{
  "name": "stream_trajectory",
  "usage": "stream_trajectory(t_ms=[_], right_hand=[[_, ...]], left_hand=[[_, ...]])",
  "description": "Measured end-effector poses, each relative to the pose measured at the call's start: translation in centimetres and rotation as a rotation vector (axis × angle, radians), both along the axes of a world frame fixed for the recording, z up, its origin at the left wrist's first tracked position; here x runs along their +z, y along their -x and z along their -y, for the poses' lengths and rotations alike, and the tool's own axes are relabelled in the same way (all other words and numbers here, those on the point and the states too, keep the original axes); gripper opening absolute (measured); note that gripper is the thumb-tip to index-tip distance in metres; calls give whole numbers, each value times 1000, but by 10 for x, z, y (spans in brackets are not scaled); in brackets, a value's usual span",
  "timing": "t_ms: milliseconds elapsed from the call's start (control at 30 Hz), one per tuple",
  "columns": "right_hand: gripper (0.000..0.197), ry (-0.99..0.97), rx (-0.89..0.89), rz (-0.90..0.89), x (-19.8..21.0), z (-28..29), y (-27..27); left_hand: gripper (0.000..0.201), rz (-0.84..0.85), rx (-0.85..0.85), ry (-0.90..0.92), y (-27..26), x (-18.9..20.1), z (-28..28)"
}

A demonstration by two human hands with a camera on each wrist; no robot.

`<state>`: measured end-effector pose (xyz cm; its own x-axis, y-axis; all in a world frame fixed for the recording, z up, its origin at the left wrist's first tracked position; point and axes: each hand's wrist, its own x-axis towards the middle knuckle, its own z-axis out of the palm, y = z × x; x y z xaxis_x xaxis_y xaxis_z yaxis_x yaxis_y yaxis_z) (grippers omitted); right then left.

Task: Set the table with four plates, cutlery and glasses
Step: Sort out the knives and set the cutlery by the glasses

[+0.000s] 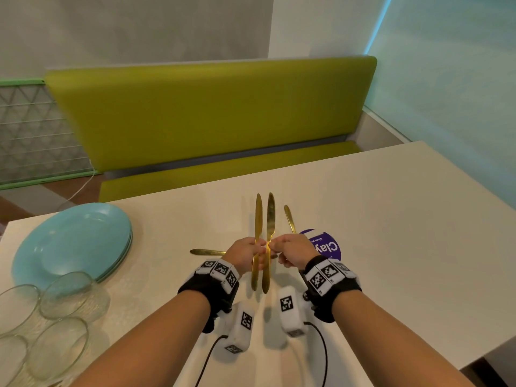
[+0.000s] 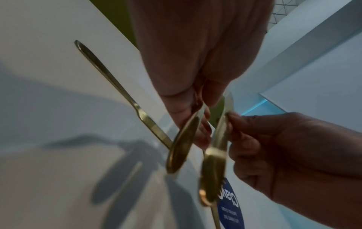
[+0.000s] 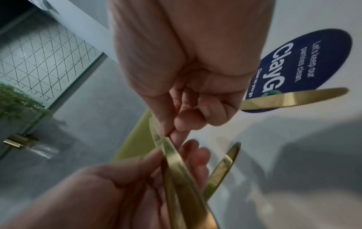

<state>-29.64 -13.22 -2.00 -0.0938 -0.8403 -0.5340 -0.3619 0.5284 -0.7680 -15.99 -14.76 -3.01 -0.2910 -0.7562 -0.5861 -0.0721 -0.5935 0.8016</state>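
Glasses (image 1: 42, 311): nearest, at the table's near left corner; clear tumblers bunched together, touching. Judged fragile and slick; best taken low round the wall, one at a time.
Left hand (image 1: 245, 254): raised over the table, fingers curled round a gold knife (image 1: 257, 241), blade pointing away.
Right hand (image 1: 293, 251): just beside the left, thumb and fingers pinching a second gold knife (image 1: 269, 236) at mid-length, parallel to the first.
Handling of knives: stiff, thin, polished metal, likely light and slippery; hold at the handle, clear of the serrated edge visible in the right wrist view.
Loose cutlery: one gold piece (image 1: 208, 251) flat on the table left of the hands, another (image 1: 289, 219) beyond the right hand, partly over the sticker.
Sticker (image 1: 325, 245): round, dark blue-purple, stuck on the table; reads "ClayG", "Let's keep our pantries clean.", "Clean as you go".
Plates (image 1: 69, 244): pale blue stack at the left, beyond the glasses; count unclear. Probably heavy together, chippable.
Table (image 1: 391, 233): off-white; no place laid yet.
Bench (image 1: 209, 113): green, upholstered, beyond the far edge.
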Motion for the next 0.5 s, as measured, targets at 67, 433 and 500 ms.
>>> stream_trajectory(t_ms=[67,433,500], right_hand=[[14,-10,10,0,0,1,-5],[25,28,23,-112,-1,5,-23],[23,46,46,-137,0,6,-29]], left_hand=[[17,-4,7,9,3,-2,-1],[22,-52,40,-60,-1,-5,-8],[24,-29,65,-48,-5,-7,-9]])
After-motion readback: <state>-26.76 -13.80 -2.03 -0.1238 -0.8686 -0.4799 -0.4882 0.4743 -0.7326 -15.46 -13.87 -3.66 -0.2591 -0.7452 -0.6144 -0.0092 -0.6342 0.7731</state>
